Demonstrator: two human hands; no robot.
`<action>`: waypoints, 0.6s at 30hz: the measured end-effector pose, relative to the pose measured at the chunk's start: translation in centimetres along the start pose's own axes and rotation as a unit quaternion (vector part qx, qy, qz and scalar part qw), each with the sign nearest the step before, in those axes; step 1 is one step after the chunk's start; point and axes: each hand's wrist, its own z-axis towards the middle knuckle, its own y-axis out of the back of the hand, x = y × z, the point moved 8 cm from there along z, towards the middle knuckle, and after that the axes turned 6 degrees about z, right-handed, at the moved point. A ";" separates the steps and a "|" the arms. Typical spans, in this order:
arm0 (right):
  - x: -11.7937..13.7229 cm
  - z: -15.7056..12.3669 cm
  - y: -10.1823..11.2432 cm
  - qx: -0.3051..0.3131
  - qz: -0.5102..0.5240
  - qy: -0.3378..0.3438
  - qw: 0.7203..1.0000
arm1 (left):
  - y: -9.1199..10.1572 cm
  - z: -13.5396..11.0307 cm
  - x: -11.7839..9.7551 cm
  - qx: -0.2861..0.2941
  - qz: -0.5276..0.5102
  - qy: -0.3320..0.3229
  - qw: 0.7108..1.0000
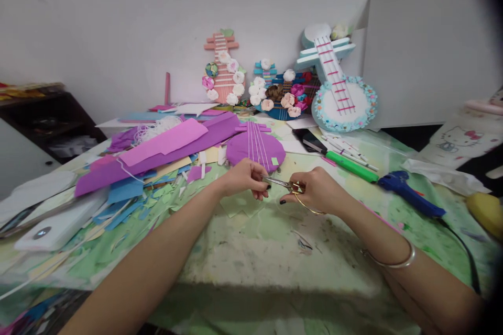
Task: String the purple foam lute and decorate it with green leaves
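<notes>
My right hand (320, 188) is closed around gold-handled scissors (277, 181), their blades pointing left. My left hand (247, 177) pinches its fingers together at the blade tips; what it holds there, if anything, is too small to make out. Just beyond both hands lies a purple paper stringed-instrument model (238, 152) with white strings running down its neck and round body. A small light-green square (274, 161) rests on the body's right side. Pale green paper scraps (243, 208) lie on the table below my left hand.
Purple and pink sheets (165, 141) with many scraps cover the left, beside a white device (58, 225). At the right are a green marker-like stick (351, 166), a blue glue gun (411, 193) with its cord, and a phone (308, 140). Decorated instrument models (341, 102) lean against the wall.
</notes>
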 end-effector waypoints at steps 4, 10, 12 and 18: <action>-0.1 0.0 -0.1 0.004 0.000 0.000 1.000 | -0.1 0.1 0.1 0.004 -0.002 0.001 1.000; -0.4 0.1 -0.3 0.011 0.006 -0.004 1.000 | -0.2 0.1 0.2 0.007 -0.004 0.004 1.000; -0.4 0.1 -0.1 0.001 0.019 -0.003 1.000 | -0.1 0.1 0.2 0.002 -0.011 0.008 1.000; -2.2 0.1 2.1 -0.134 0.070 -0.067 0.986 | 1.6 0.3 0.4 -0.075 -0.032 0.015 0.997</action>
